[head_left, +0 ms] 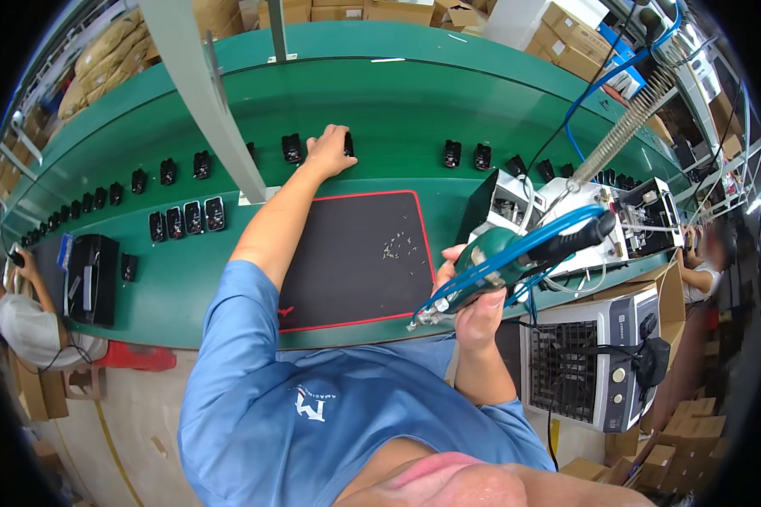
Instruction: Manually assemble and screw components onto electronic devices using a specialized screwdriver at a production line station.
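Observation:
My left hand (328,154) reaches out over the green conveyor, its fingers curled round a small black plastic housing (348,145). The palm and fingers hide most of that housing. Just left of it sits another black housing (292,149). In my right hand (479,314) is a green power screwdriver (492,264), held near the right edge of the mat with its metal tip pointing left and down. Blue hose runs along the tool, and a coiled spring (621,127) comes down from above near it. Small pale screws (391,249) are scattered over the black red-edged mat (338,262).
More black housings (452,154) line the conveyor on both sides. A short row of them (193,217) lies on the bench's left. A grey post (216,110) rises beside my left arm. White screw-feeder machines (579,211) and an air cooler (592,359) stand right. Co-workers sit both sides.

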A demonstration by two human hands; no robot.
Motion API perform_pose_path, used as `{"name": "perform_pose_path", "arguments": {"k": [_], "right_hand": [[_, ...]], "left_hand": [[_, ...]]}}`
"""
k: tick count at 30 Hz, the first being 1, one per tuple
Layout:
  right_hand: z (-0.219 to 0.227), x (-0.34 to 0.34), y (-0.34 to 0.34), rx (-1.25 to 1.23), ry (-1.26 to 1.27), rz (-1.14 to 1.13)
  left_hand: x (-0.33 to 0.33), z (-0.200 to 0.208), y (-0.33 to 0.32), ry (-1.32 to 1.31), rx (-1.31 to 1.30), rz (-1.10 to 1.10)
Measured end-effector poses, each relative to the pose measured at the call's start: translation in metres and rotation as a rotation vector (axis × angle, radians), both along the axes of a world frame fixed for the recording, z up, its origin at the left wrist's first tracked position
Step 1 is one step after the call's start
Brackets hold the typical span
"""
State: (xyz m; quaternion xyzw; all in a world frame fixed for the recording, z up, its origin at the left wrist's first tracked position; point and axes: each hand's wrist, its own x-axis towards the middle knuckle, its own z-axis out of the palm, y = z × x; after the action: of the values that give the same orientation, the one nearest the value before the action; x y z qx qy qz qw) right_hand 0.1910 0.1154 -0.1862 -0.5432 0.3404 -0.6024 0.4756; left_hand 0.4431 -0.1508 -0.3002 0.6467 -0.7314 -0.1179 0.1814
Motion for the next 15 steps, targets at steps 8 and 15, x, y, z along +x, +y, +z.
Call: {"name": "perform_pose_path", "arguments": {"k": [8, 15], "right_hand": [[0.000, -0.026, -0.001, -0.007, 0.032, 0.014], [-0.001, -0.027, 0.015, 0.055, -0.032, -0.150]], "left_hand": [[-0.069, 0.018, -0.002, -0.082, -0.373, -0.314], [-0.188, -0.025, -0.042, 0.076, -0.218, -0.361]]}}
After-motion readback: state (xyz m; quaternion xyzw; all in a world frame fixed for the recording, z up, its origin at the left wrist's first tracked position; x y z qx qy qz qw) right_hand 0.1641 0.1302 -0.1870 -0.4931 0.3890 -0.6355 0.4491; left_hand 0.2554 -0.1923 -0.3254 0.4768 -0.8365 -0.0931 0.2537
